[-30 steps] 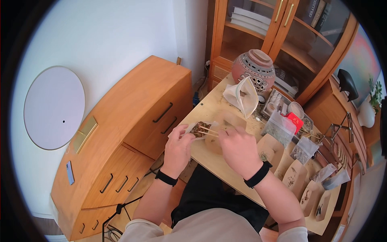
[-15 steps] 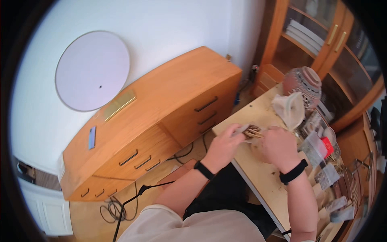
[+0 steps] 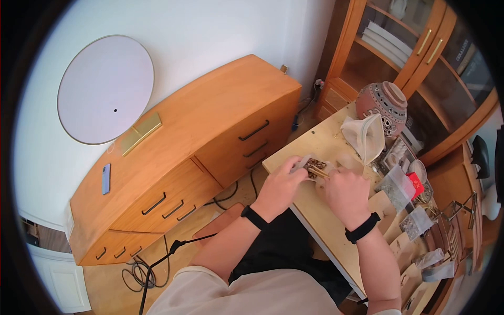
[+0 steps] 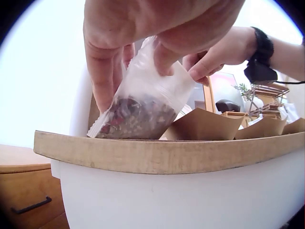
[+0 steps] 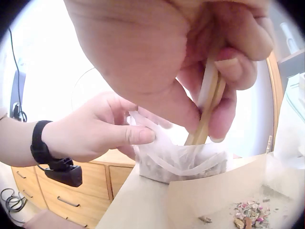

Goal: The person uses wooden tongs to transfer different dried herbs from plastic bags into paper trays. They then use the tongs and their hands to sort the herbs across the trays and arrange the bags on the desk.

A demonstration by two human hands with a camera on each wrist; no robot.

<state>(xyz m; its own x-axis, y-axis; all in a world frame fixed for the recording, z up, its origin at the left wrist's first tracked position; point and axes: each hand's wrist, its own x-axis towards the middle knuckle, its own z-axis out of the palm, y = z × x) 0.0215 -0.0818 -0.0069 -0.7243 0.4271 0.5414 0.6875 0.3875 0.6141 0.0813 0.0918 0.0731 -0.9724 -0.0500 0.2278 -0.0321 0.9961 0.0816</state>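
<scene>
Wooden sticks (image 5: 206, 112) slant into the bag (image 4: 140, 114) from the pinching right hand (image 3: 347, 195).

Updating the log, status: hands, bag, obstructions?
Left hand grips bag; right hand holds wooden sticks angled into it. Bag on table. Paper tray alongside, nothing visibly blocking.

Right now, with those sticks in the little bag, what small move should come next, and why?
Probably pinch a bit of the mix and lift it towards the tan tray: the right hand grips the sticks, their lower ends inside the bag; the left hand holds the bag, and the tray beside it contains loose bits.
</scene>
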